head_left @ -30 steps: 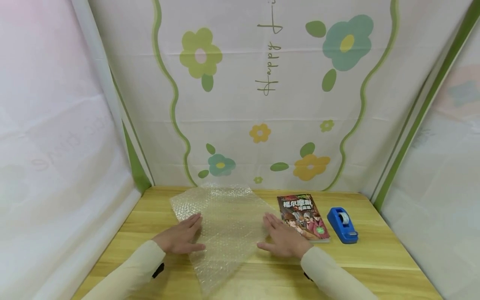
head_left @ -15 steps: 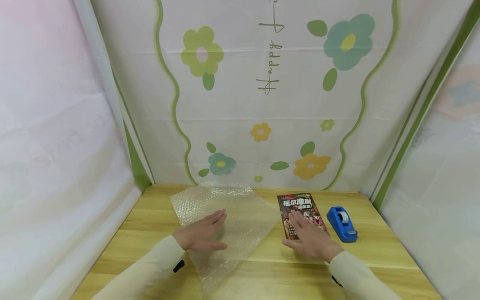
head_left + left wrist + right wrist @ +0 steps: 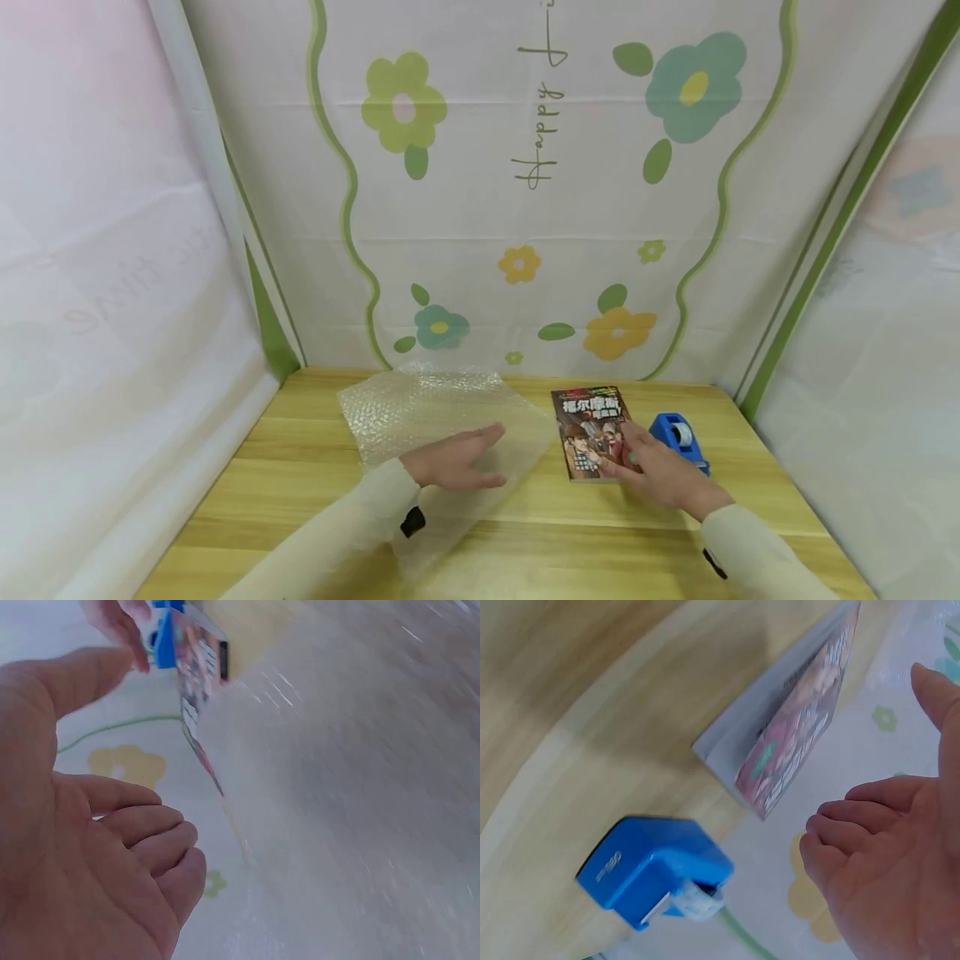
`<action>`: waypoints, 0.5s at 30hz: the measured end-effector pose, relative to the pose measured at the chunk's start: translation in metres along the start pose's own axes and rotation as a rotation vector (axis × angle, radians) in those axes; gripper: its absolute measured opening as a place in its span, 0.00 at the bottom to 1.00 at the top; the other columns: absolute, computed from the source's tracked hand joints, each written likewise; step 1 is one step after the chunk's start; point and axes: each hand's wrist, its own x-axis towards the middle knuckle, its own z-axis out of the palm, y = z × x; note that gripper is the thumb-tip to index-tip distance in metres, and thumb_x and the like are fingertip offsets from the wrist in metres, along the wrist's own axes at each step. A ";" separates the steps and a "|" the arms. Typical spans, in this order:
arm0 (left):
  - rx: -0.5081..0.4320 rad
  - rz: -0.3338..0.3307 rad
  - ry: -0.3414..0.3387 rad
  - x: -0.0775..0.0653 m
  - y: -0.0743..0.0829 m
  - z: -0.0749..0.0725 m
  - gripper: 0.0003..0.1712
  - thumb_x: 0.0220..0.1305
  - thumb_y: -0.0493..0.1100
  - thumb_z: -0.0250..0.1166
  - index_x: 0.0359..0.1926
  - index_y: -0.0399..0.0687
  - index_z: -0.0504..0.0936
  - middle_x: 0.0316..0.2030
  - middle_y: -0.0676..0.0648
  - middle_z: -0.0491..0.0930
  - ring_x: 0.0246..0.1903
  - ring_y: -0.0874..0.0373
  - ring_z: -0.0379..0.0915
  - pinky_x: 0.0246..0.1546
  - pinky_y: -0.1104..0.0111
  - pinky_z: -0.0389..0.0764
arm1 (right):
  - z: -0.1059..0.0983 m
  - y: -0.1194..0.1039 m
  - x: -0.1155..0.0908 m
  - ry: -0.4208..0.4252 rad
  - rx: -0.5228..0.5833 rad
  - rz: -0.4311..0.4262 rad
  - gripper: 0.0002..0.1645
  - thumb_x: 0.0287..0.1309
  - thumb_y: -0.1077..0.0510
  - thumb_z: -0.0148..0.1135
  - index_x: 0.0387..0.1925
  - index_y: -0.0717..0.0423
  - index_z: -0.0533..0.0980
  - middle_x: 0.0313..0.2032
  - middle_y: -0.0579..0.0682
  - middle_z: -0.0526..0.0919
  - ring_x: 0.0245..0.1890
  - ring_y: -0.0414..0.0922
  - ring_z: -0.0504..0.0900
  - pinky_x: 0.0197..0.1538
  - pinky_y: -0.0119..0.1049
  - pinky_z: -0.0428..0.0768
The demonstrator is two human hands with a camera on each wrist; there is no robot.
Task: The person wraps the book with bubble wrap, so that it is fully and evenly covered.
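A sheet of clear bubble wrap (image 3: pixel 405 408) lies flat on the wooden table. Over its right part hovers my left hand (image 3: pixel 459 460), fingers extended and thumb apart, holding nothing. To the right of the sheet is a comic-style paperback book (image 3: pixel 581 433) with white Chinese characters on its cover. My right hand (image 3: pixel 667 471) is above the book's lower right corner, fingers loosely extended, and overlaps it in the head view. In the right wrist view the right palm (image 3: pixel 900 855) shows nothing in it. A blue tape dispenser (image 3: pixel 652 862) stands just right of the book, partly hidden by that hand in the head view.
The wooden table (image 3: pixel 262 467) ends at a white cloth backdrop (image 3: pixel 465 167) with printed flowers. White cloth side walls (image 3: pixel 112 333) enclose it at left and right.
Both hands have moved to the right: the left across the bubble wrap, the right from the wrap's edge past the book toward the tape dispenser. The book, wrap and dispenser stay in place.
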 end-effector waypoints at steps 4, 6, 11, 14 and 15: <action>-0.122 -0.023 0.044 0.017 0.012 -0.001 0.45 0.78 0.57 0.61 0.81 0.33 0.59 0.73 0.32 0.73 0.63 0.45 0.80 0.77 0.54 0.70 | -0.008 0.009 0.006 0.031 0.080 -0.002 0.57 0.74 0.33 0.58 0.81 0.71 0.52 0.28 0.51 0.79 0.22 0.45 0.75 0.34 0.39 0.78; -0.195 -0.055 0.070 0.025 0.019 -0.002 0.42 0.77 0.57 0.61 0.79 0.34 0.63 0.70 0.33 0.76 0.60 0.44 0.82 0.75 0.53 0.73 | -0.012 0.013 0.009 0.046 0.115 0.005 0.55 0.75 0.36 0.60 0.79 0.74 0.56 0.17 0.42 0.71 0.14 0.37 0.63 0.23 0.34 0.69; -0.445 -0.161 0.122 0.043 0.032 -0.003 0.39 0.75 0.58 0.63 0.74 0.36 0.72 0.70 0.38 0.77 0.70 0.44 0.75 0.70 0.51 0.78 | -0.023 0.021 0.014 0.044 0.139 0.070 0.58 0.71 0.33 0.63 0.73 0.81 0.61 0.20 0.54 0.80 0.16 0.46 0.75 0.25 0.41 0.81; -0.584 -0.202 0.122 0.052 0.036 -0.003 0.34 0.77 0.56 0.63 0.71 0.39 0.76 0.67 0.41 0.80 0.68 0.44 0.77 0.68 0.49 0.79 | -0.030 0.025 0.018 0.014 0.137 0.096 0.54 0.72 0.33 0.62 0.68 0.82 0.67 0.42 0.73 0.84 0.37 0.63 0.85 0.41 0.52 0.87; -0.631 -0.206 0.117 0.055 0.037 -0.003 0.32 0.77 0.55 0.62 0.70 0.39 0.77 0.66 0.41 0.81 0.67 0.44 0.77 0.68 0.49 0.79 | -0.032 0.026 0.020 0.013 0.139 0.101 0.52 0.72 0.34 0.62 0.66 0.82 0.68 0.51 0.78 0.82 0.48 0.69 0.85 0.47 0.57 0.87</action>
